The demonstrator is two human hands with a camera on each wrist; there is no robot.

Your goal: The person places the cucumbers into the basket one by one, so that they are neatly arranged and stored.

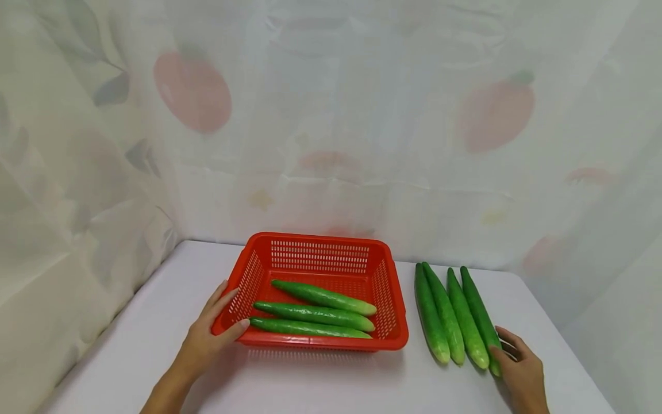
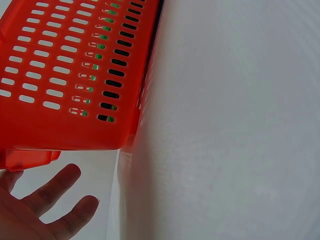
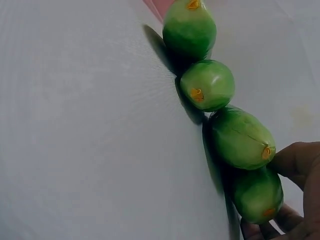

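Observation:
A red plastic basket with slotted walls stands on the table, three green cucumbers lying across inside it. At its left front corner is my left hand, thumb and fingers spread along the rim. The left wrist view shows loosely extended fingers beside the basket's slotted wall. To the right, several cucumbers lie side by side, pale ends toward me. My right hand grips the rightmost cucumber near its pale end. In the right wrist view, thumb and fingers surround that cucumber.
The white table ends at a fruit-printed curtain behind the basket. Another curtain hangs along the left side. White table surface separates the basket from the cucumber row on the right.

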